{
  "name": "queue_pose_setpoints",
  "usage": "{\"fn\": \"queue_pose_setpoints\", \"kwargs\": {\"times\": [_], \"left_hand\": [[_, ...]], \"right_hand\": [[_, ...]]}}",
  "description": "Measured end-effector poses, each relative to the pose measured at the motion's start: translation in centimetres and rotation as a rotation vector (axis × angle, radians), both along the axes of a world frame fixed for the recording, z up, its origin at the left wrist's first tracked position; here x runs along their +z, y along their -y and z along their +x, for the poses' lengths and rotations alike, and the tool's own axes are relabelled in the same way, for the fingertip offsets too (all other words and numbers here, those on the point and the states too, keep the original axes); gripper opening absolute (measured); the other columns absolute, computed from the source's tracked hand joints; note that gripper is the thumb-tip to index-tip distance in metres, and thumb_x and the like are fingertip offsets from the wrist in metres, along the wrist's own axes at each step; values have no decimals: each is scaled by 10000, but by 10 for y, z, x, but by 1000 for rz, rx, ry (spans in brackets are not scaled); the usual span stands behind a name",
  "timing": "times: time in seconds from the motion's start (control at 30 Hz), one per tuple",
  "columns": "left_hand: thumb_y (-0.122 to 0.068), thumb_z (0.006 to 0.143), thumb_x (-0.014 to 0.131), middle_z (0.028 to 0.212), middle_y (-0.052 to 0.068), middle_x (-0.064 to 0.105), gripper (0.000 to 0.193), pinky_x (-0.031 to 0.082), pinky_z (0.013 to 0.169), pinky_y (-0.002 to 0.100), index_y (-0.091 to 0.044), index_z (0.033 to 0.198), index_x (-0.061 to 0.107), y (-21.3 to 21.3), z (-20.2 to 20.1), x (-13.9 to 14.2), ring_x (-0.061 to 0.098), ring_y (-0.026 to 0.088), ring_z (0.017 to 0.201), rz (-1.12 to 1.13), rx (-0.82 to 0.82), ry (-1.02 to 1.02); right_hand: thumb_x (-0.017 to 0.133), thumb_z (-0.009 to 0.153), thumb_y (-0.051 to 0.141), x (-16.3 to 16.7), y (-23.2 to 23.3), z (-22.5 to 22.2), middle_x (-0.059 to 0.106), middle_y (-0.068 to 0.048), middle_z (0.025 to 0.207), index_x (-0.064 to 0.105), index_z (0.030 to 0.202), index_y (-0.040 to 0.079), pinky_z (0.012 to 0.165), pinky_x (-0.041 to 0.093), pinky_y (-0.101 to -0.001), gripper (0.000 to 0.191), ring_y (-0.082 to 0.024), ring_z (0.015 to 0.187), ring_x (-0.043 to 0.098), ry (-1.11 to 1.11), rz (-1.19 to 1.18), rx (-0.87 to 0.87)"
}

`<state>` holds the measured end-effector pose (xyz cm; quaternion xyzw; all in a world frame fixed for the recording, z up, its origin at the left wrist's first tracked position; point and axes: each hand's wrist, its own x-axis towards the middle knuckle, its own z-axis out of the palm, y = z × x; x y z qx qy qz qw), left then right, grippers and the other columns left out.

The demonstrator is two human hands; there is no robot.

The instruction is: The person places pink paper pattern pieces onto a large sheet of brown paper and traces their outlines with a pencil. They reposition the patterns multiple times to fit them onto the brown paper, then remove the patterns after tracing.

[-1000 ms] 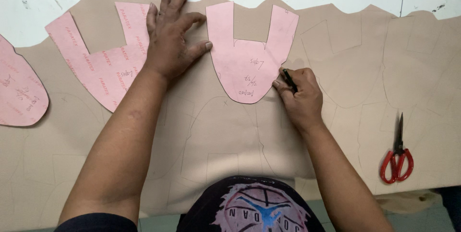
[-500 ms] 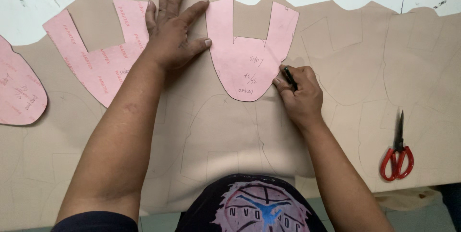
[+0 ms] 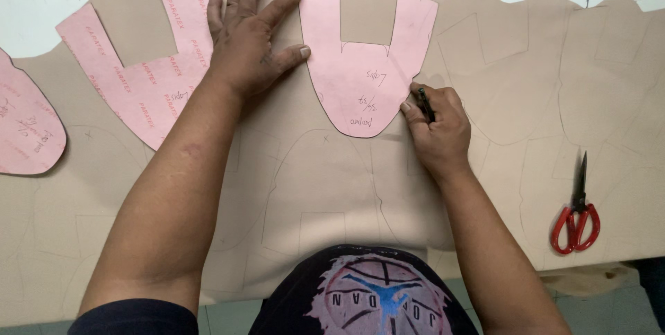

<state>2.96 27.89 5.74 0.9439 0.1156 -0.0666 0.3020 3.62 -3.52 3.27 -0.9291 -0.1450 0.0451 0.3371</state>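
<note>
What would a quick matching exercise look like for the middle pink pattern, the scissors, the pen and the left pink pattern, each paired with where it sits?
Things:
1. middle pink pattern
2. scissors
3. pen
4. left pink pattern

Places:
A. lying alone at the right, on the tan sheet
B. gripped in the right hand
C. partly under the left hand
D. between the two hands, thumb on its edge

Pairs: 1-D, 2-A, 3-B, 4-C

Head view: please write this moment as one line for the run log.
left hand: flat on tan sheet, thumb on pink pattern | right hand: holds pen at pattern edge | red scissors: right, untouched
</note>
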Motion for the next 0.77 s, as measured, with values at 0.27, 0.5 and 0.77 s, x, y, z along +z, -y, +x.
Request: {"fn": "queue_pose_setpoints", "kwargs": {"times": [0.27,0.5,0.77], "left_hand": [[-527,800,820,1711,37,159,740,-87,1246,551,-352,1471,560,1,0,0,-57,280,1563,16,1,18],[-531,813,802,1721,80,153,756,-81,1246,565,-326,1497,553,-1,-3,-3,-49,313,1573,34,-27,46],[-521,814,788,1716,96,131,764,-101,1230,566,-327,1506,530,-2,-2,-5,-58,322,1569,41,-39,37]], "right_hand": [[753,976,204,-2,1,0,639,-51,987,718,1236,70,801,531,-329,294,-185,893,642,-2,72,-7],[753,971,206,-2,1,-1,641,-52,1011,718,1240,74,813,530,-326,302,-184,911,640,5,54,-9],[746,966,232,-1,-1,-2,640,-61,1019,724,1255,97,806,527,-324,320,-188,923,633,-32,40,-32]]}}
